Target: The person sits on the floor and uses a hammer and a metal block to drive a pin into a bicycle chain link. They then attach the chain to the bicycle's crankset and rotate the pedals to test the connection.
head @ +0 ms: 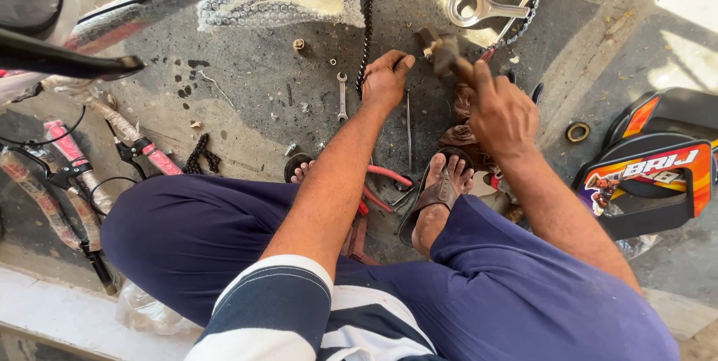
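My right hand [502, 110] grips the handle of a hammer [441, 51], whose head sits just right of my left hand's fingertips. My left hand [385, 81] is closed on the lower end of a black bicycle chain [367, 17] that hangs down from the top of the view, pressing it against the concrete floor. A thin metal rod [408, 129] lies on the ground between my hands. I squat with both sandalled feet [437, 189] below my hands.
A small spanner [342, 96] lies left of my left hand. Red-handled pliers [385, 185] sit between my feet. A silver crank arm [479, 2] lies at top. Wrapped bicycle parts [67, 159] lie left, a printed black and orange panel [651, 174] right, a small ring [577, 132] nearby.
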